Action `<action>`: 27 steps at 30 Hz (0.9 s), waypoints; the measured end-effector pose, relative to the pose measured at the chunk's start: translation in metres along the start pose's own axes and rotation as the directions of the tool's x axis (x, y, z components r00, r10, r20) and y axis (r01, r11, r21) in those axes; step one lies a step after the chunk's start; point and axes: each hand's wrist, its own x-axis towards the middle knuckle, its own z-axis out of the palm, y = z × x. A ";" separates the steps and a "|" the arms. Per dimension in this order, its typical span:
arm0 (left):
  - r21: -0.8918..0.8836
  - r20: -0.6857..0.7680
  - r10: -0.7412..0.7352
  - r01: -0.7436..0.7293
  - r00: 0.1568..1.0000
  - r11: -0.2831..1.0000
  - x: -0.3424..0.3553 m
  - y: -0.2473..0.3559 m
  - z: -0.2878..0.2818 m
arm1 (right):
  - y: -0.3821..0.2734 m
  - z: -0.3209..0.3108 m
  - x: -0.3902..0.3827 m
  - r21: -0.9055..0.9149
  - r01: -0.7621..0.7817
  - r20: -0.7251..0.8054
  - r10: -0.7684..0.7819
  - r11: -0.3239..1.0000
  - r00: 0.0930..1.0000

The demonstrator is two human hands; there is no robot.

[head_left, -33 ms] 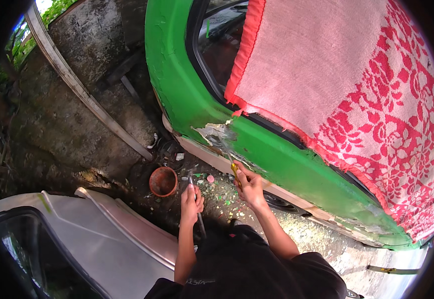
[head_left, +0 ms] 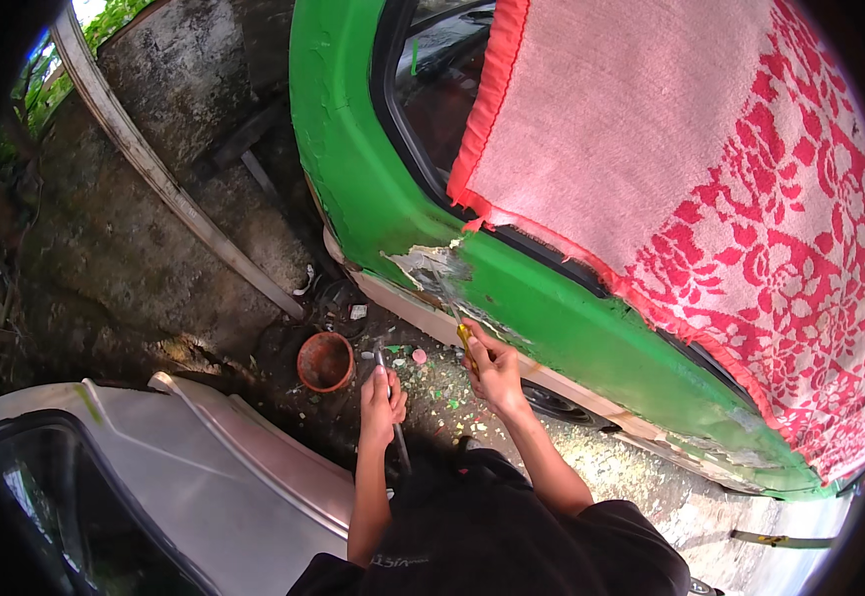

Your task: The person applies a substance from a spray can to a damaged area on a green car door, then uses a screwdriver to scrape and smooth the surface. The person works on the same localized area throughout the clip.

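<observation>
1. Yellow-handled tool (head_left: 464,335), head view: grasped in the right hand (head_left: 496,379), shaft toward the peeled patch (head_left: 428,264) on the green car (head_left: 542,318). Virtually nothing has shifted since the previous picture; work seemingly stays there.
2. Left hand (head_left: 379,405) clenches a metal tool (head_left: 402,452), right of a brown pot (head_left: 325,385).
3. Chips litter the rough ground (head_left: 591,467); near left, a silver car (head_left: 174,462).

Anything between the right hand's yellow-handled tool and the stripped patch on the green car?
Nothing visible. The yellow-handled tool points from the right hand toward the stripped patch; tip contact unclear. The left hand, gripping a metal tool, is off that line.
</observation>
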 end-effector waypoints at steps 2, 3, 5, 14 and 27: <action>-0.012 -0.010 -0.006 0.006 1.000 1.000 0.000 0.000 -0.001 | 0.003 -0.001 -0.001 -0.002 0.001 -0.003 -0.001 1.000 1.000; -0.021 -0.017 -0.007 0.007 1.000 1.000 0.000 0.001 -0.001 | 0.001 -0.011 -0.010 -0.011 -0.003 -0.008 0.003 1.000 1.000; 0.000 -0.015 -0.005 0.005 1.000 1.000 -0.001 -0.001 -0.003 | -0.001 -0.015 -0.017 -0.041 0.010 -0.012 -0.010 0.999 1.000; 0.021 0.067 -0.042 0.041 0.997 0.999 0.021 0.012 -0.014 | 0.006 -0.011 -0.013 -0.009 0.036 -0.044 -0.037 0.999 0.998; 0.011 0.116 -0.027 0.026 0.993 1.000 0.040 0.019 -0.003 | 0.008 -0.006 -0.010 -0.055 0.082 -0.067 -0.086 0.995 0.994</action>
